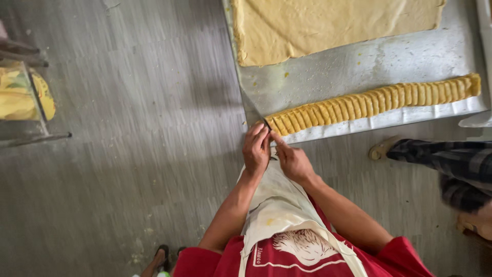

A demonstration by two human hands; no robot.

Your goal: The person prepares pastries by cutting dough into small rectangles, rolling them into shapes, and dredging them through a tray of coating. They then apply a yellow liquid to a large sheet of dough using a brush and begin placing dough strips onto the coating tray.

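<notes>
Yellow dough roll [379, 101] (ridged); red shirt [400, 256]; checked trousers [456, 164].

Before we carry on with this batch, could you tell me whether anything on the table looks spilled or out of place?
Only small things: yellow crumbs lie scattered on the metal table between the dough sheet and the sliced dough log. The log runs slightly aslant, close to the table's near edge.
</notes>
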